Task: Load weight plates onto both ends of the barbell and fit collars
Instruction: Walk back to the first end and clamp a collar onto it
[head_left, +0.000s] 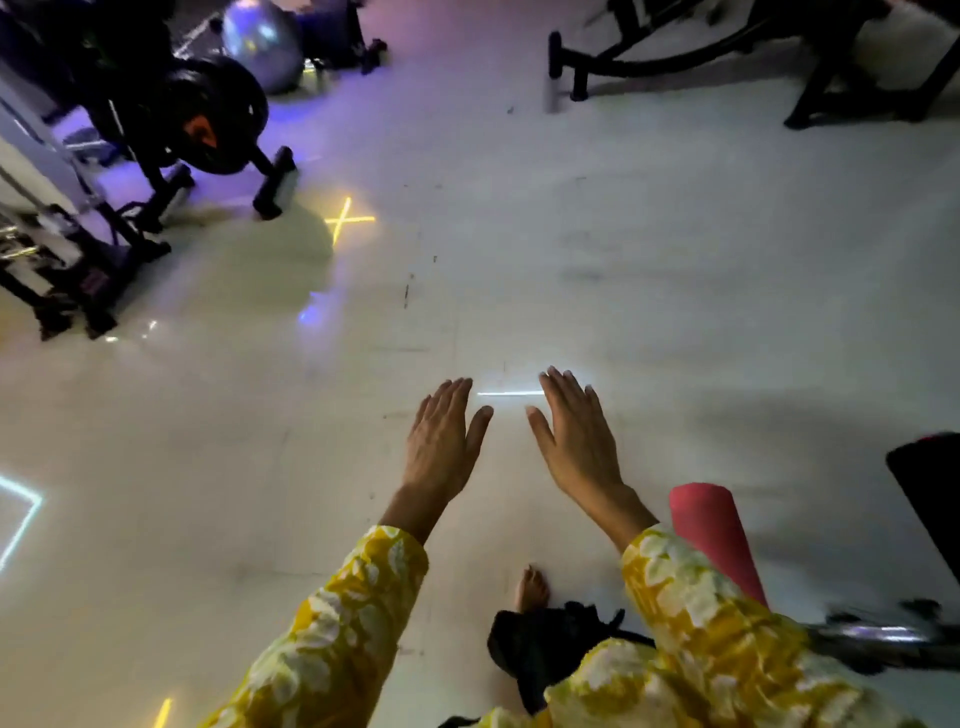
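Observation:
My left hand (444, 441) and my right hand (571, 431) are stretched out side by side over the pale floor, palms down, fingers straight, holding nothing. Black weight plates (218, 111) hang on a rack at the upper left, far from both hands. A shiny metal bar (878, 635), possibly the barbell sleeve, shows blurred at the lower right beyond my right sleeve. No collar can be made out.
A silver exercise ball (262, 39) sits at the top left behind the rack. Black bench frames (727, 47) stand at the top right. A pink roll (714, 540) and a dark pad (930, 488) lie at the right. My bare foot (531, 590) is below.

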